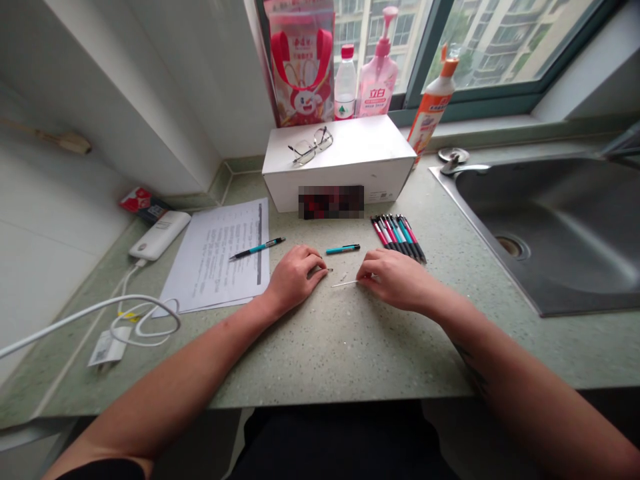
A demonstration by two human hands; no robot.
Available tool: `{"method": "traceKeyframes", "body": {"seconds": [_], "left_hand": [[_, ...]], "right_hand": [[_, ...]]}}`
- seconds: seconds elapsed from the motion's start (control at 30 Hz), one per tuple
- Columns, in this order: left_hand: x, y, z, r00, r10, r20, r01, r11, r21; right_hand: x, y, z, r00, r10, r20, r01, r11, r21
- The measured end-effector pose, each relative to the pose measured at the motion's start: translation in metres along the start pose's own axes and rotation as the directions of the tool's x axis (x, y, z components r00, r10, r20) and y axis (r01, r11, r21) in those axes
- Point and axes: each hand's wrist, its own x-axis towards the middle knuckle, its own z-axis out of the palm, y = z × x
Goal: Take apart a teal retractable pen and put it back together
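A small dark piece point(330, 269) is pinched in the fingertips of the left hand point(295, 277); what it is cannot be told. A thin white stick point(344, 284) is pinched by the right hand point(390, 280), with its free end pointed toward the left hand. The two hands are held apart, low on the counter point(300, 353). A short blue tube with a black end point(343, 249) is laid just past the gap between the hands. A row of pens point(399, 237) is set out just past the right hand. To the left of the left hand, a blue and black pen point(257, 249) is laid across some paper point(215, 267). Farther past both hands, glasses point(314, 148) are rested on a white box point(360, 143).
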Motion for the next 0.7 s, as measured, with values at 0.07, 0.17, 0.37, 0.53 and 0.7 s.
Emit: {"method": "traceKeyframes", "body": {"seconds": [0.07,0.17,0.37,0.53,0.7], "left_hand": [[0.0,0.0,0.0,1.0,0.001,0.017,-0.001,1.0,0.011],[0.0,0.0,-0.001,1.0,-0.005,0.029,0.004,1.0,0.015],[0.001,-0.002,-0.002,0.999,-0.009,-0.042,0.008,1.0,-0.028],[0.0,-0.006,-0.003,0.997,0.011,-0.078,-0.017,0.997,-0.077],[-0.001,-0.001,-0.005,0.995,0.034,-0.097,-0.052,0.979,-0.197]], "right_hand": [[0.001,-0.001,0.004,1.0,-0.004,0.009,0.004,1.0,-0.006],[0.002,-0.001,0.008,1.0,-0.008,-0.02,0.008,1.0,0.006],[0.005,-0.001,0.014,0.997,0.002,-0.075,-0.001,1.0,0.009],[0.009,-0.001,0.021,0.99,0.005,-0.138,-0.006,1.0,-0.004],[0.012,-0.007,0.022,0.966,0.007,-0.258,0.008,0.998,0.058]]}}
